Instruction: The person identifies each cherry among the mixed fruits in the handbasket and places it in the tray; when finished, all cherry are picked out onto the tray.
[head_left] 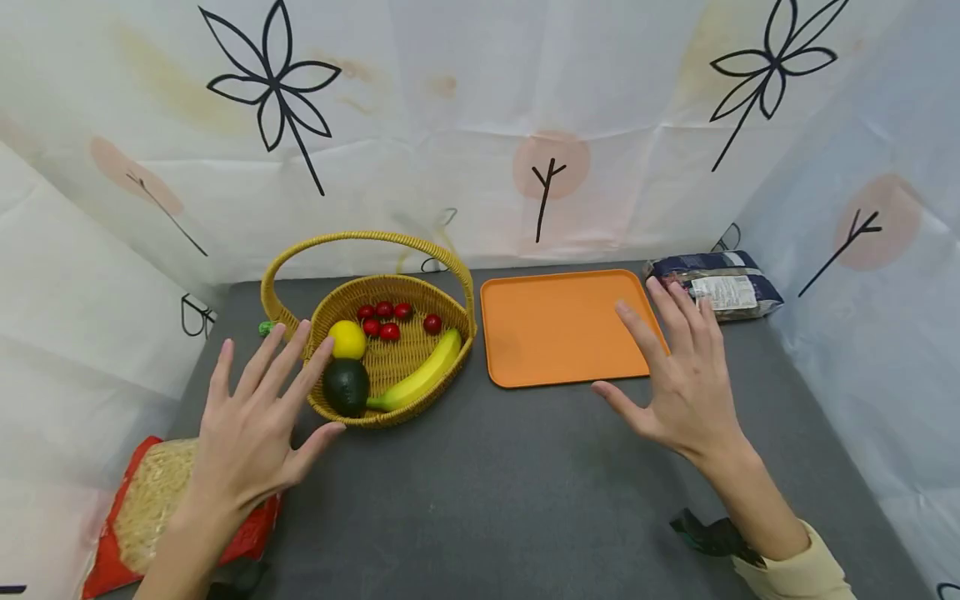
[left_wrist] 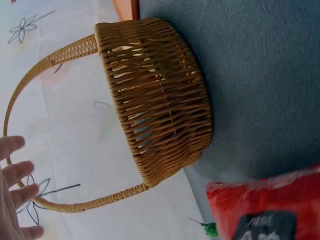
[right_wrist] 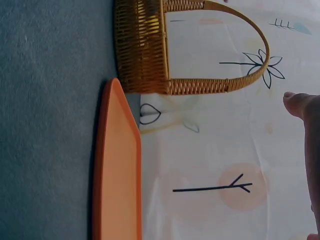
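My left hand point(head_left: 251, 425) is spread with straight fingers over the table, at the near left side of a wicker basket point(head_left: 397, 419). It holds nothing. Inside the basket lie a banana point(head_left: 420, 377), a dark green avocado point(head_left: 346, 387), a yellow lemon point(head_left: 348, 340) and several red cherries point(head_left: 389, 332). My right hand point(head_left: 688, 392), also spread and holding nothing, hovers by the right end of an orange tray point(head_left: 562, 329). In the left wrist view the left fingers point(left_wrist: 17, 172) appear beside the basket's handle point(left_wrist: 70, 50). Only part of the right hand point(right_wrist: 305, 107) shows in the right wrist view.
A red and clear bag of pale dry food point(head_left: 153, 500) lies under the left forearm. Behind the right hand rests a dark blue package point(head_left: 738, 287) with a white label. A small green item point(head_left: 266, 328) peeks out left of the basket. Patterned cloth walls point(head_left: 465, 125) enclose the grey table point(head_left: 480, 517).
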